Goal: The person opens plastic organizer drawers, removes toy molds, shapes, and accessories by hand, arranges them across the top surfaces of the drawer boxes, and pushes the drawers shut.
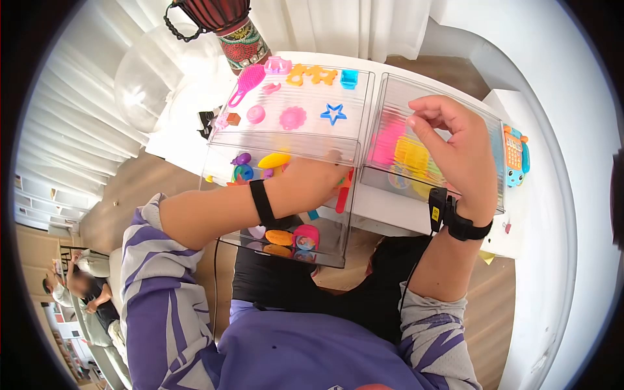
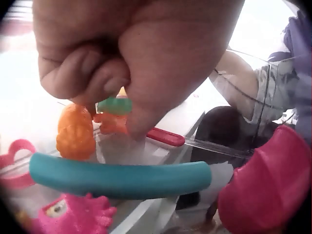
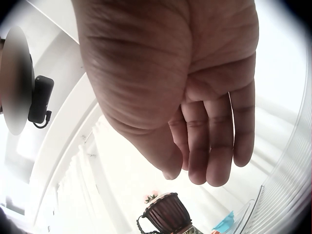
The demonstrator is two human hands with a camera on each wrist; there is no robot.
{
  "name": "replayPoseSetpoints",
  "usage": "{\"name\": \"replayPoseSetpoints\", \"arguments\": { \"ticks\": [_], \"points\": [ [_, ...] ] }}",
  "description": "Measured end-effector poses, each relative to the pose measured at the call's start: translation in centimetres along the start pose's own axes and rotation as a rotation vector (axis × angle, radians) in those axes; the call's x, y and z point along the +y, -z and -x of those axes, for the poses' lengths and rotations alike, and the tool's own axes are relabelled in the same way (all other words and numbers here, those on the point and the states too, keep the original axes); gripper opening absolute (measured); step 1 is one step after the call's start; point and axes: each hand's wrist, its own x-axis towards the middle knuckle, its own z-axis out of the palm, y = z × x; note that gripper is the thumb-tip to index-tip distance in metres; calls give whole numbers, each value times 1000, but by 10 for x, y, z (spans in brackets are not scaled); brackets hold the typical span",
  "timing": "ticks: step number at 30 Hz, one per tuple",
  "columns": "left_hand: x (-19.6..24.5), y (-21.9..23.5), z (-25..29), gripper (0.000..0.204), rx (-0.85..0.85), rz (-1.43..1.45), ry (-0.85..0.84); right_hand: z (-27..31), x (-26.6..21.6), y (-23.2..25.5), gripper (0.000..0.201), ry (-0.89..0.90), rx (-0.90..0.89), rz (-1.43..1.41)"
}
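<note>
My left hand (image 1: 314, 184) reaches into a clear front drawer (image 1: 286, 252) of mixed plastic toys. Its fingers curl down in the left wrist view, with thumb and fingertips around a toy piece with a red strip (image 2: 166, 137). Orange (image 2: 111, 124) and green (image 2: 115, 105) plastic shows between them; the grip is partly hidden. Around it lie a ridged orange toy (image 2: 76, 132), a teal curved bar (image 2: 119, 176), a pink toy (image 2: 75, 214) and a magenta ribbed toy (image 2: 268, 183). My right hand (image 1: 455, 140) hovers over the right clear bin (image 1: 383, 97), fingers loosely bent, holding nothing.
On the left clear box are a pink hairbrush (image 1: 249, 80), a blue star cutter (image 1: 333, 114) and orange cutters (image 1: 312, 75). A toy phone (image 1: 515, 156) stands at the right. Behind is a drum (image 1: 237, 39); people sit far left.
</note>
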Motion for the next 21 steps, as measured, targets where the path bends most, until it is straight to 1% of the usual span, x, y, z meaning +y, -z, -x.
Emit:
{"name": "replayPoseSetpoints", "arguments": {
  "ticks": [3,7,9,10,12,13,14,15,16,17,18,19,20,21],
  "points": [
    [-2,2,-1,40,-27,-42,8,0,1,2,22,4,13,5],
    [-2,7,3,43,-53,-41,35,-1,1,3,22,-9,6,-7],
    [2,16,10,48,-112,98,74,0,1,2,22,-4,7,-11],
    [2,15,17,48,-114,96,71,1,1,2,22,3,9,-14],
    [1,11,37,56,103,88,-81,1,1,-1,23,-14,-8,-34],
    [0,14,45,56,99,85,-87,1,0,-3,23,-28,-29,-55],
    [1,21,54,53,69,149,-128,2,-2,-6,23,-29,-23,-57],
    [2,32,58,51,39,213,-167,1,-5,-10,25,-51,-90,-70],
    [4,49,61,51,36,208,-169,1,-8,-14,27,-72,-156,-84],
    [10,75,61,50,-245,816,156,2,-7,-20,27,-69,-151,-87],
    [11,90,62,49,-528,1408,501,3,-2,-29,32,33,-233,-140],
    [9,93,66,49,-525,1400,497,4,-1,-35,39,136,-315,-187],
    [9,95,74,47,-367,1642,445,6,-5,-39,39,141,-307,-184],
    [11,95,80,45,-198,1873,381,8,-10,-43,43,181,-378,-216]
  ]
}}
